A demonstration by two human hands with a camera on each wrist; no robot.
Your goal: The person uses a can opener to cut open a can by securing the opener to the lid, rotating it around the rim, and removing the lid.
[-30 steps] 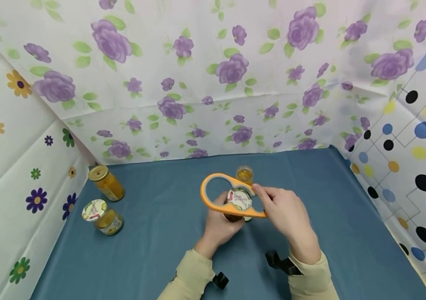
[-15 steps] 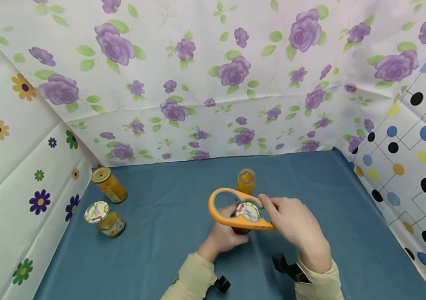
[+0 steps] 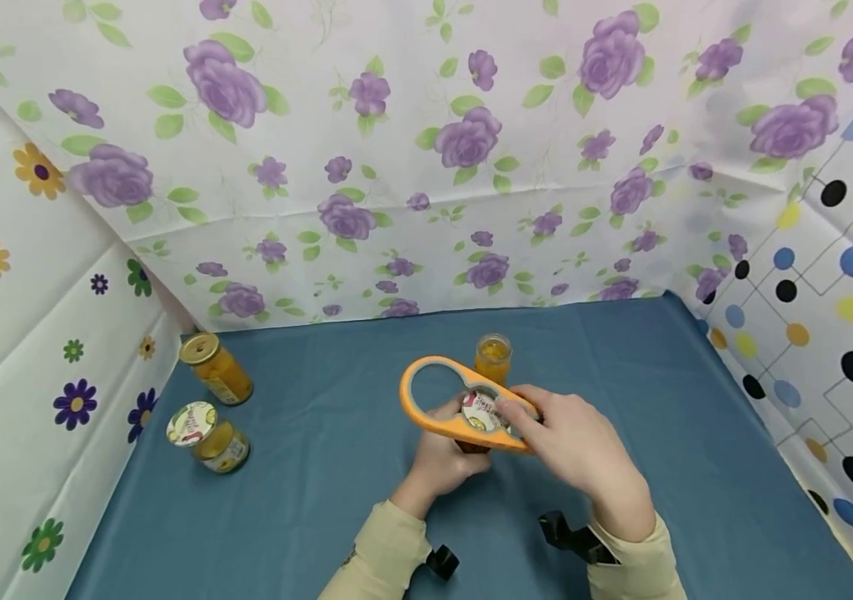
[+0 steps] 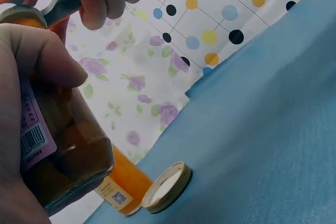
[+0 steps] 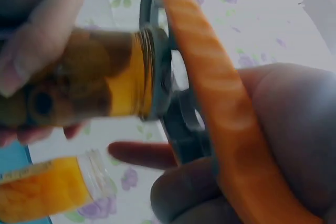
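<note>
Slightly right of centre in the head view, my left hand grips a glass jar of dark brown contents, fingers wrapped round its body. Its lid, white with a printed pattern, sits inside an orange-and-grey jar opener. My right hand holds the opener's narrow end, the thumb reaching over the lid's edge. In the right wrist view the opener's grey inner edge is against the lid. Just behind stands a lidless jar of orange contents; a loose lid leans by it in the left wrist view.
On the left of the blue-covered table are two lidded jars: a taller one with a gold lid and a shorter one with a patterned lid. Patterned cloth walls enclose the back and both sides.
The jar and opener shifted right and nearer, then back left. The opener has turned a little in my right hand, and my right thumb has moved from its end onto the lid's edge.
</note>
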